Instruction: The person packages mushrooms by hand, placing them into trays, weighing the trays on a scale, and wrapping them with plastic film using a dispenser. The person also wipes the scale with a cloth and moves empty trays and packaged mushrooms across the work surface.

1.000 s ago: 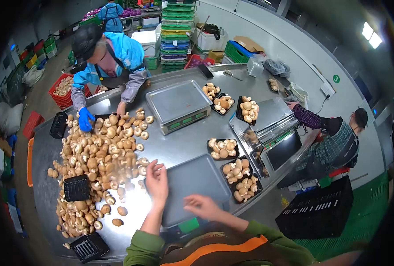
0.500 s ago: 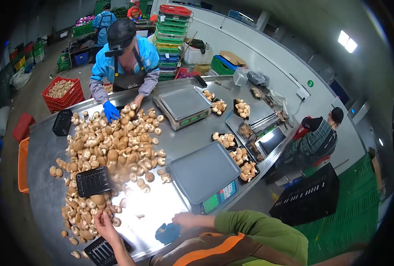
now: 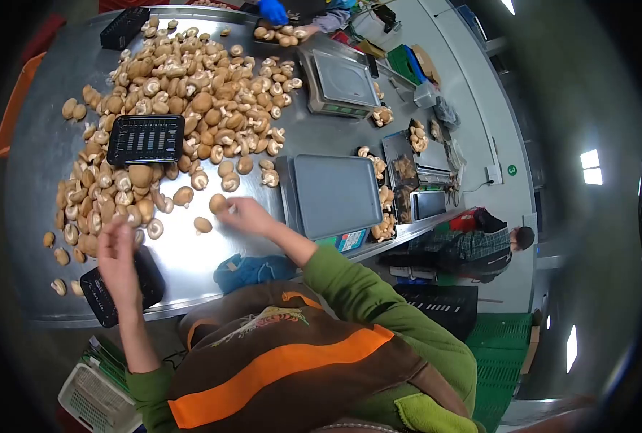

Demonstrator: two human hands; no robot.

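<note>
A large pile of brown-capped shiitake mushrooms [image 3: 205, 101] covers the left of the steel table. My right hand [image 3: 247, 216] is closed, its fingertips pinching a mushroom [image 3: 217, 203] at the pile's near edge. Just below that lies a single mushroom [image 3: 203, 225]. My left hand [image 3: 119, 263] is slightly blurred, with its fingers apart at the pile's lower edge. Beneath it, partly hidden by the wrist, is a black plastic tray [image 3: 101, 297]. Another black tray [image 3: 146, 139] rests on top of the mushrooms. A blue cloth [image 3: 252, 272] lies close to my apron.
A scale with a grey platform [image 3: 337, 195] stands right of the pile, with filled trays [image 3: 384, 213] beyond it. Farther back is a second scale [image 3: 342, 83]. Across the table, a co-worker's blue glove [image 3: 272, 11] is above a tray of mushrooms [image 3: 281, 35]. Another person [image 3: 472, 249] is at right.
The view has tilted down and turned. My right hand has moved from beside the blue cloth to a mushroom. The co-worker's hands are now at a tray of mushrooms.
</note>
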